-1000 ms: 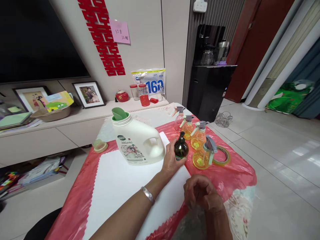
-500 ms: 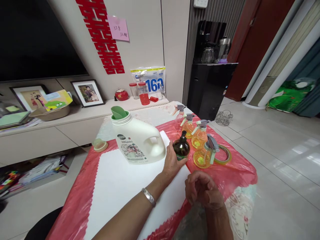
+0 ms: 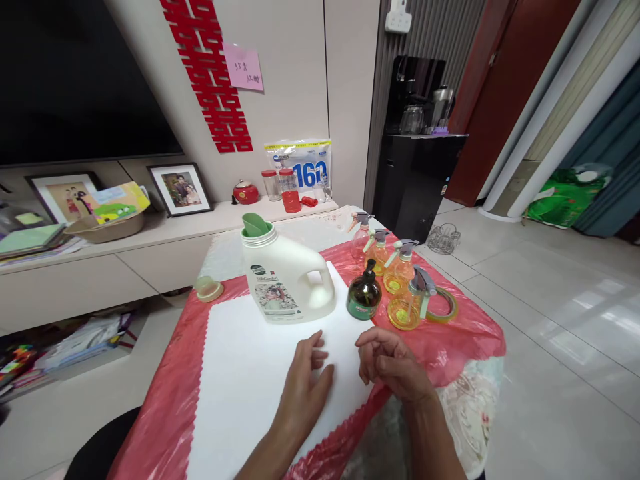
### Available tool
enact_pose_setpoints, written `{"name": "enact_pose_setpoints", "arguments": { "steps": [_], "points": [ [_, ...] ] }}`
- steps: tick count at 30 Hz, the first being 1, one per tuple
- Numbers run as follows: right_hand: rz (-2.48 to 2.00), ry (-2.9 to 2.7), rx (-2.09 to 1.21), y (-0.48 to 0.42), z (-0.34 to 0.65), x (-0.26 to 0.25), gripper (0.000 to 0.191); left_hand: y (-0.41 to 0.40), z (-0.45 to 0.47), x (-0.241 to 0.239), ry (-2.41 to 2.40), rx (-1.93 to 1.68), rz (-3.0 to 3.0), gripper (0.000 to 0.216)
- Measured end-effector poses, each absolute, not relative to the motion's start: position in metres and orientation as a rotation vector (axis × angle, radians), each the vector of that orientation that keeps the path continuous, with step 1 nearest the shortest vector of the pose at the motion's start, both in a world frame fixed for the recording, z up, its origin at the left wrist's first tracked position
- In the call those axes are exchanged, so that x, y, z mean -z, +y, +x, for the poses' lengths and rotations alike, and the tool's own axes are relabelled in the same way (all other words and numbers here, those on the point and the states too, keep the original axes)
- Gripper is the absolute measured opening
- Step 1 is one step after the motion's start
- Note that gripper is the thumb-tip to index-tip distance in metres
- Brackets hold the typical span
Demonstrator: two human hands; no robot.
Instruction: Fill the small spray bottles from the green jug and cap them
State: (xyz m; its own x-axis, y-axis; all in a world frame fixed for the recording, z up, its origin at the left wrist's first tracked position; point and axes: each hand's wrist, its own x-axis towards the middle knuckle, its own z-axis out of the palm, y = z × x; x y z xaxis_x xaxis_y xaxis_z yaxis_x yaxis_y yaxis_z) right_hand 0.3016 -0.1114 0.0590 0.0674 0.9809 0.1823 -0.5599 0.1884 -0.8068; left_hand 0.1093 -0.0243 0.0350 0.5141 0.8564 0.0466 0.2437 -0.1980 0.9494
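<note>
My left hand (image 3: 306,387) is over the white sheet (image 3: 240,393), fingers apart and holding nothing. Across from it my right hand (image 3: 393,363) hovers by the sheet's right edge, its fingers loosely curled with nothing between them. Beyond both hands stands a dark pump bottle (image 3: 364,297) with a green label. To its left is a large white detergent jug (image 3: 280,280), uncapped, a green spout (image 3: 255,225) in its mouth. Right of the pump bottle, several spray bottles (image 3: 404,312) stand in a row, most with yellow liquid. A roll of tape (image 3: 445,307) lies beside the nearest one.
A pale cap (image 3: 209,289) rests on the red plastic cover (image 3: 165,393) at the left. Behind the table, a low cabinet (image 3: 165,250) bears picture frames, red-lidded jars (image 3: 271,185) and a basket (image 3: 107,228). A black cabinet (image 3: 415,187) stands at the back right.
My left hand has let go of the dark pump bottle and drawn back toward me over the white sheet. My right hand has shifted slightly up. The camera view has shifted a little.
</note>
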Motion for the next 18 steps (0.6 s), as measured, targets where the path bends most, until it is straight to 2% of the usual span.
{"name": "enact_pose_setpoints", "arguments": {
  "steps": [7, 18],
  "points": [
    [-0.706, -0.782, -1.41, -0.087, 0.246, -0.063, 0.039, -0.041, 0.043, -0.051, 1.109, -0.837, 1.372, 0.065],
    [-0.808, -0.611, -1.502, -0.093, 0.157, -0.064, 0.035, -0.051, -0.007, -0.059, 1.195, -0.854, 1.474, 0.066]
  ]
}}
